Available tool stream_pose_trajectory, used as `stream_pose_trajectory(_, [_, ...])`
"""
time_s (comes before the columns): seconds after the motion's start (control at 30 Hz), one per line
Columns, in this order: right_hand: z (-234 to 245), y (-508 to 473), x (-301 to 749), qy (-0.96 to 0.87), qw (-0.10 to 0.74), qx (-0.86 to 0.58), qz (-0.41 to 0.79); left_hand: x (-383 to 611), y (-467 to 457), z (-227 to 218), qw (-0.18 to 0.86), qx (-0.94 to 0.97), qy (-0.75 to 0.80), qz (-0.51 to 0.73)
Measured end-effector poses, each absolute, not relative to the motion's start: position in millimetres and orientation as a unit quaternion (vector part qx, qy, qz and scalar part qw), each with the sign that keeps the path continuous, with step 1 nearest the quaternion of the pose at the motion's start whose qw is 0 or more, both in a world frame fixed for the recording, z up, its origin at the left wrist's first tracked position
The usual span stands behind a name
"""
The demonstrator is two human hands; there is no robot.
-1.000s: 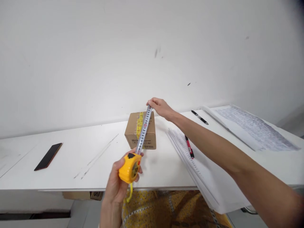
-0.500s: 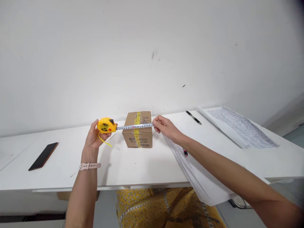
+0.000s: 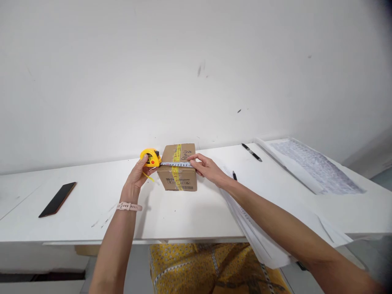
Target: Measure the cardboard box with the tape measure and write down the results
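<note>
A small brown cardboard box [image 3: 165,179] with yellow tape and dark handwriting on top stands on the white table. My left hand [image 3: 136,173] is closed around the case of a yellow tape measure [image 3: 150,157], just left of the box. The pulled-out blade [image 3: 175,164] runs across the box's top near its front edge. At the box's right edge, my right hand [image 3: 208,168] pinches the blade's end between thumb and fingers. The very tip of the blade is hidden by those fingers.
A dark phone-like slab [image 3: 57,199] lies on the left of the table. To the right are loose papers [image 3: 275,200], a black pen [image 3: 251,152], another pen partly behind my right arm, and a written sheet [image 3: 318,167]. A white wall stands behind the table.
My left hand has brought the tape case right, up against the box's left side, shortening the exposed blade. My right hand has shifted slightly left onto the box's edge.
</note>
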State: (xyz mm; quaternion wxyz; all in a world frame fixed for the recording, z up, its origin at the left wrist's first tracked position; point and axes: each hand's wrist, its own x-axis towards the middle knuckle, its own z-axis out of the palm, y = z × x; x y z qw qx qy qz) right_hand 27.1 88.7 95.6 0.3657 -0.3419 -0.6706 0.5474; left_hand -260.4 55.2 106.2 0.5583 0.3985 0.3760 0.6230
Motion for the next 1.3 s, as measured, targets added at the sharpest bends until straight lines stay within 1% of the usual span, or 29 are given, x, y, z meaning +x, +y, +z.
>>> stream_pose_trajectory(0.13, [89.7,89.7,28.3,-0.656,0.366,-0.335,0.568,-267.9,51.5,100.1,0.551,0.438,0.362,0.612])
stream_pose_trajectory(0.37, [87.1,91.8,31.5,-0.664,0.356,-0.332,0.567,-287.4,58.7,95.8,0.555,0.471,0.336,0.597])
stream_pose_trajectory(0.67, [88.6,94.3,30.2,-0.66,0.348,-0.337,0.574,-296.7,62.2,97.2,0.571,0.476,0.346,0.572])
stream_pose_trajectory(1.3, [88.5,95.7,30.2,-0.661,0.353,-0.326,0.576,-291.3,56.8,98.3,0.553,0.469,0.365,0.583])
